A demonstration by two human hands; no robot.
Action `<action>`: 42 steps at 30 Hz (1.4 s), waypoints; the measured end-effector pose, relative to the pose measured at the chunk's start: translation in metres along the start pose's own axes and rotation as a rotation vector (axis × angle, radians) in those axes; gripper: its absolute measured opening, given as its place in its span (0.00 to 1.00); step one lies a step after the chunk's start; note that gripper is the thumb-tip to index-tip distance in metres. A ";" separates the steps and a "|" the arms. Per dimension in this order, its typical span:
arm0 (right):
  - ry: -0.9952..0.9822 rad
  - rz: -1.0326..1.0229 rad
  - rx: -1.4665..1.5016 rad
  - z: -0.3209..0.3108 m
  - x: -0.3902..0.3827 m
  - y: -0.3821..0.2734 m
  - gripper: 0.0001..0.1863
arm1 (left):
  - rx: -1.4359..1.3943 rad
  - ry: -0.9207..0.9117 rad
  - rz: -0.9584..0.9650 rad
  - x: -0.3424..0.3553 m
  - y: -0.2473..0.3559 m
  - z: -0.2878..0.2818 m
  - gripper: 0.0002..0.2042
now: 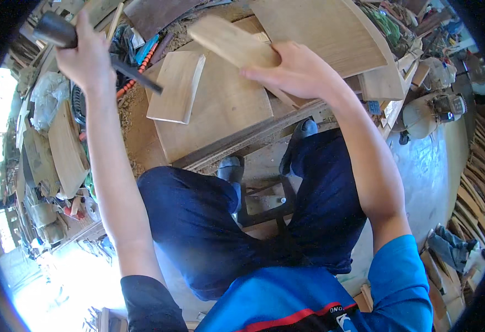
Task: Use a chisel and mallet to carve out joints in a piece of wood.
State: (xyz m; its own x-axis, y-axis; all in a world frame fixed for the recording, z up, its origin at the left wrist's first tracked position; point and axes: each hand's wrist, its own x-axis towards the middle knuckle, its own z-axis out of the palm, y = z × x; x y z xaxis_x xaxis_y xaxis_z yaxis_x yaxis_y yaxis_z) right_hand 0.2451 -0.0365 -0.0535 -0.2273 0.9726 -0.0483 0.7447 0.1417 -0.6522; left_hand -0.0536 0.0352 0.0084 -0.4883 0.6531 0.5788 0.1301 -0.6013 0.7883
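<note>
My left hand (90,61), raised at the upper left, is closed around a dark tool (137,76). This tool has a thick round end above my fist and a narrow bar pointing down to the right; its exact kind is unclear. A short pale wooden board (228,44) is gripped in my right hand (298,69), thumb on the near side, and its far end is tilted up and blurred. Between my hands, another short wooden board (176,86) rests on a wider flat board (220,119). The bar's tip hangs over or beside that short board's left edge.
A large curved-edge panel (322,36) lies at the back right of the low worktable. An orange spiral bit (137,74), blue items and sawdust are on the left. Plastic bags (49,99) and wood pieces sit farther left. A round machine (425,116) stands right.
</note>
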 end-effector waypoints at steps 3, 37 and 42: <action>-0.156 0.066 -0.235 0.002 0.001 -0.008 0.47 | 0.198 -0.081 -0.165 0.029 -0.011 -0.042 0.16; -0.184 0.118 -0.209 -0.010 0.009 0.025 0.54 | 0.934 -0.928 -0.316 -0.044 -0.073 -0.002 0.29; -0.059 0.090 -0.153 -0.013 0.012 0.025 0.55 | 0.493 -0.643 -0.189 -0.007 -0.038 -0.017 0.17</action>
State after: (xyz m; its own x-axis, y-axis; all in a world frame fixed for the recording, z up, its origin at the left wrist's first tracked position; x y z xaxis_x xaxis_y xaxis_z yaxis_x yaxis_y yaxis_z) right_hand 0.2695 -0.0190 -0.0603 -0.1889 0.9707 -0.1482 0.8495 0.0858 -0.5205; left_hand -0.0693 0.0455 -0.0291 0.0295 0.9482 0.3162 0.5315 -0.2828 0.7985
